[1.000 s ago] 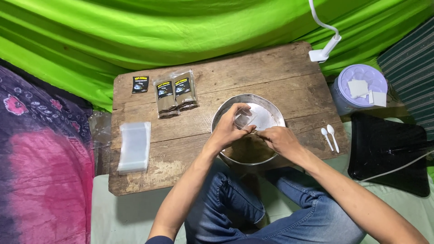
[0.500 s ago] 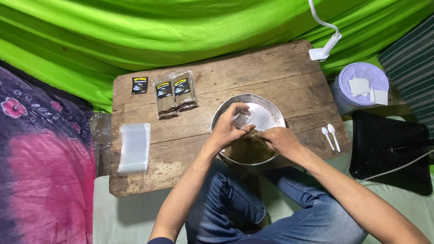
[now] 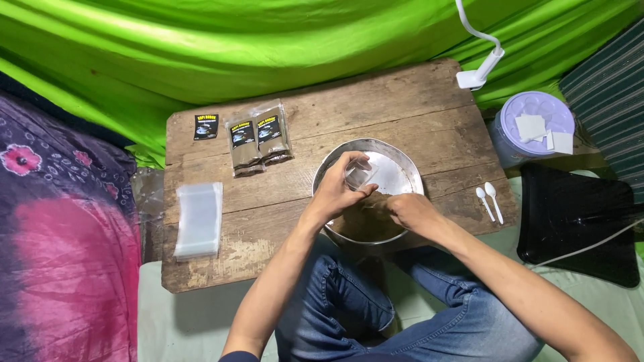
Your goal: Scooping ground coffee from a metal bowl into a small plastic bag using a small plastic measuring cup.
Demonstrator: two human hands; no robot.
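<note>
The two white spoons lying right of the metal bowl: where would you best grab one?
By the handle. Both white spoons lie flat on the wooden table, bowls away from the person, handles toward the near edge. Coming from above, pinch a handle's near end, probably easiest for the right hand.

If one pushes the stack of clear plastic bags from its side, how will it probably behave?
The stack of clear plastic bags looks thin and glossy, so it is probably light and floppy. The sheets lie loose on the wooden table, so the upper ones would likely slide and fan out.
</note>
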